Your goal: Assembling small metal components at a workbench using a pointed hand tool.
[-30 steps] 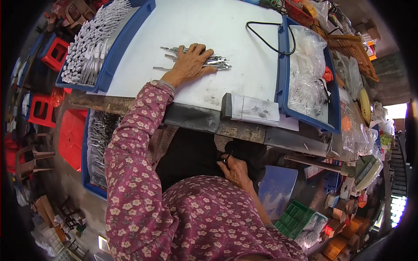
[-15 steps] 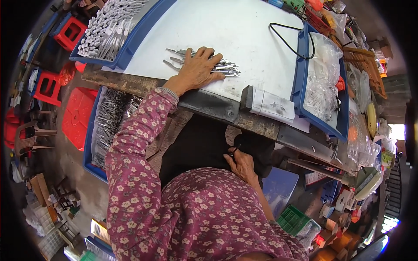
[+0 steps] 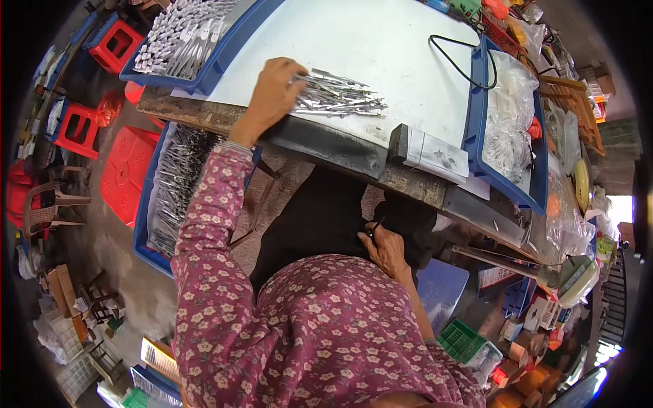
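My left hand (image 3: 272,92) rests palm down on the white table top (image 3: 354,41), its fingers on the left end of a pile of thin silvery metal pieces (image 3: 337,98) near the table's front edge. My right hand (image 3: 386,250) is low in my lap below the table, against dark cloth, with its fingers pinched on a small dark thin tool (image 3: 373,227). My floral maroon sleeve runs from the lower edge up to the left hand.
A blue tray of silvery pieces (image 3: 183,34) sits at the table's left, another blue tray (image 3: 173,183) stands below it. A blue tray with clear bags (image 3: 510,115) lies at right, a black cord (image 3: 462,58) beside it. Red plastic stools (image 3: 78,129) stand at left.
The view has shifted, so the table sits higher in the picture. My left hand has drawn the metal pieces closer to the front edge. The right hand stays in my lap.
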`<action>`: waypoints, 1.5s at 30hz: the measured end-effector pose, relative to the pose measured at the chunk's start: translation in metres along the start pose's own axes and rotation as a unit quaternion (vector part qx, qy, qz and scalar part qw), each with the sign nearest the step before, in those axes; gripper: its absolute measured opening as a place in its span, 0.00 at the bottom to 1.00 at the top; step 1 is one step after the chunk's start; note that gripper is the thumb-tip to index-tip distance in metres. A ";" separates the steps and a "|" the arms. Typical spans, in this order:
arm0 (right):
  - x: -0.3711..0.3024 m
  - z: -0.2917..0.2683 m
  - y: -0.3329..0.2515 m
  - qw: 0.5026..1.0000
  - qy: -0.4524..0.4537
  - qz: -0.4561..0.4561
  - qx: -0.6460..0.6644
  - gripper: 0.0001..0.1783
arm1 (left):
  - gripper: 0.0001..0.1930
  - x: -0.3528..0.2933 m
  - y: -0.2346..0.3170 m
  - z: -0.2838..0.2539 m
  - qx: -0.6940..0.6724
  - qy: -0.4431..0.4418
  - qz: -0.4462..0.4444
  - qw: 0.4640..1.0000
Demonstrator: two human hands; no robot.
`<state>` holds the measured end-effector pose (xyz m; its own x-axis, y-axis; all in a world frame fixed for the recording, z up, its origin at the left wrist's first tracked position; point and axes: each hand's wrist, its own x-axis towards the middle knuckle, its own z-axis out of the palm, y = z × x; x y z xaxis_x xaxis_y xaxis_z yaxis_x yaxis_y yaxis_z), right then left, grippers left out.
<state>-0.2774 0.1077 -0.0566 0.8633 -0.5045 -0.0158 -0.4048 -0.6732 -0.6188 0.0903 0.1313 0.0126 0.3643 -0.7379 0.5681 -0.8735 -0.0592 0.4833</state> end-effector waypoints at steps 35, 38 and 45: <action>-0.025 -0.070 -0.024 0.925 0.200 0.058 0.317 0.08 | 0.05 -0.020 0.057 -0.016 -0.163 0.006 -0.027 0.986; -0.029 -0.097 -0.028 0.893 0.220 0.111 0.377 0.08 | 0.05 -0.029 0.077 -0.016 -0.210 -0.011 -0.045 0.977; -0.013 -0.172 -0.023 0.896 0.319 0.143 0.275 0.08 | 0.05 -0.056 0.087 -0.023 -0.306 -0.019 -0.096 0.947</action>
<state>-0.3309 0.0367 0.0931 0.3299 -0.9378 0.1082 -0.2201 -0.1879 -0.9572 0.0012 0.1829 0.0385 0.4759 -0.7771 0.4118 -0.4373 0.1972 0.8774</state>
